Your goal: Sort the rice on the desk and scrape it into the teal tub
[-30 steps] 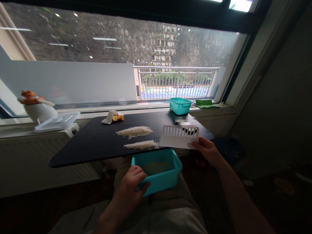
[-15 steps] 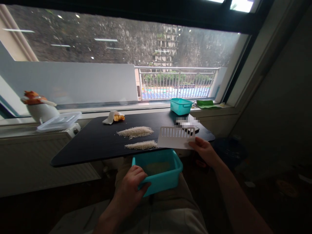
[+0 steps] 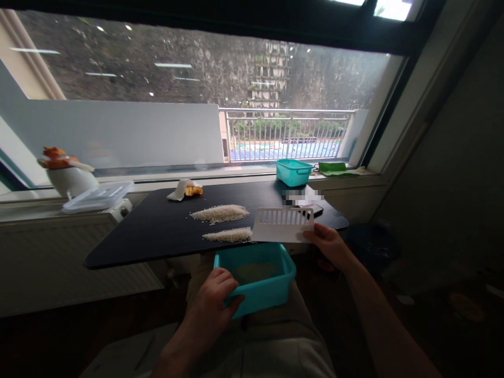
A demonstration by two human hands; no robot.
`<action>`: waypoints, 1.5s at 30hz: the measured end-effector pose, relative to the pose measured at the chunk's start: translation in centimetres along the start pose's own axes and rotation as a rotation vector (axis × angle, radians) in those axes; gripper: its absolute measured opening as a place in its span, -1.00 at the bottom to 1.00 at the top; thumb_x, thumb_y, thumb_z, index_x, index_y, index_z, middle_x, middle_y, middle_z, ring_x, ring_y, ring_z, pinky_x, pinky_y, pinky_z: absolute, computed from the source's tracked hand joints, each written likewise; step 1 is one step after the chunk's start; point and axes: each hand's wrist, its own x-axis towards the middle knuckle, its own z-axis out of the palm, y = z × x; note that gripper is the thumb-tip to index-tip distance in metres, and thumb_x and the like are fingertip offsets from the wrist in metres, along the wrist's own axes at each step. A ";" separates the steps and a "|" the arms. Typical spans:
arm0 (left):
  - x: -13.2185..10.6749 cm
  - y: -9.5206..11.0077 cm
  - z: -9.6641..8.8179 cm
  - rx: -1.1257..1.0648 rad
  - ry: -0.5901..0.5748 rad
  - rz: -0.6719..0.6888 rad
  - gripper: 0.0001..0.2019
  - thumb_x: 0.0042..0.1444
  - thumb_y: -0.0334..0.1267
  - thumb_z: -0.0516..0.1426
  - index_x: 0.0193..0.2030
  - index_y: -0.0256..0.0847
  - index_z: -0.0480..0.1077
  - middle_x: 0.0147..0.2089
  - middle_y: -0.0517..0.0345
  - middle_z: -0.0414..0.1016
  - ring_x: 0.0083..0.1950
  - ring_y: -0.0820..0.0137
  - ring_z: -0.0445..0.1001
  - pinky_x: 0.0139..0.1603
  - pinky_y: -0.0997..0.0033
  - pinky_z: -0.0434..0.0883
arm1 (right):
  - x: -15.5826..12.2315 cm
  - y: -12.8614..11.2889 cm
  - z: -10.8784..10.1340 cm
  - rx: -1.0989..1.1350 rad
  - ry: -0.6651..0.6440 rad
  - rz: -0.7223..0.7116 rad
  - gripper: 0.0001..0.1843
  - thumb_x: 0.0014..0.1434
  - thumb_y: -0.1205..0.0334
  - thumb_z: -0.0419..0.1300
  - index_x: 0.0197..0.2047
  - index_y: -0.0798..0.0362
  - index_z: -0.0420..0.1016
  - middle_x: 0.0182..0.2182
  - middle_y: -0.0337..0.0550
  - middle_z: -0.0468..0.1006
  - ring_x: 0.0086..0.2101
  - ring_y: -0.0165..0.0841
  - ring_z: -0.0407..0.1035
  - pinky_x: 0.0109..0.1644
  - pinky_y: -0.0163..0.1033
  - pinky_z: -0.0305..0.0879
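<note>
My left hand point(image 3: 216, 294) is closed on the near left rim of a turquoise plastic basin point(image 3: 262, 294), which rests on my lap below the table's front edge. Some pale grains point(image 3: 255, 271) lie inside it. My right hand point(image 3: 328, 244) pinches the right end of a flat white slotted scraper point(image 3: 275, 232), slots facing away from me. The scraper's left edge touches or nearly touches the right end of the nearer rice pile point(image 3: 228, 234). Behind that, a larger rice pile point(image 3: 222, 213) lies on the black table point(image 3: 149, 231).
A second turquoise basin point(image 3: 293, 173) stands at the table's back right, near a phone point(image 3: 313, 211) and a blurred patch. Crumpled tissue point(image 3: 179, 190) with an orange-yellow piece point(image 3: 194, 190) lies at the back. A clear plastic lid point(image 3: 98, 196) sits left on the radiator point(image 3: 71, 254).
The scraper in my right hand has tilted slightly flatter and shifted a little left and down. My left hand keeps its grip on the basin.
</note>
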 end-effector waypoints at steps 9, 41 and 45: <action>-0.1 0.0 0.0 0.004 -0.003 0.001 -0.76 0.16 -0.38 0.19 -0.50 -0.19 0.28 -0.38 0.14 0.39 -0.23 0.26 0.37 -0.23 0.33 0.35 | 0.2 -0.2 0.6 -0.027 -0.031 -0.019 -0.45 -0.17 -0.21 0.42 -0.22 0.03 0.67 -0.29 -0.10 0.70 -0.24 -0.12 0.54 -0.09 -0.02 0.46; -0.2 0.0 0.2 0.019 0.013 -0.002 -0.79 0.15 -0.37 0.20 -0.49 -0.18 0.31 -0.38 0.15 0.41 -0.23 0.26 0.37 -0.23 0.32 0.36 | 0.4 -0.3 1.9 0.015 -0.109 -0.027 -0.52 -0.10 -0.15 0.40 -0.22 0.02 0.67 -0.28 -0.12 0.69 -0.23 -0.15 0.52 -0.09 -0.04 0.45; -0.2 0.1 0.2 0.021 0.013 -0.011 -0.76 0.15 -0.38 0.19 -0.52 -0.17 0.29 -0.39 0.15 0.40 -0.23 0.26 0.38 -0.26 0.34 0.36 | 0.7 0.1 2.2 0.033 -0.110 -0.023 -0.56 -0.08 -0.13 0.39 -0.23 0.01 0.66 -0.26 -0.14 0.68 -0.23 -0.16 0.51 -0.06 -0.05 0.43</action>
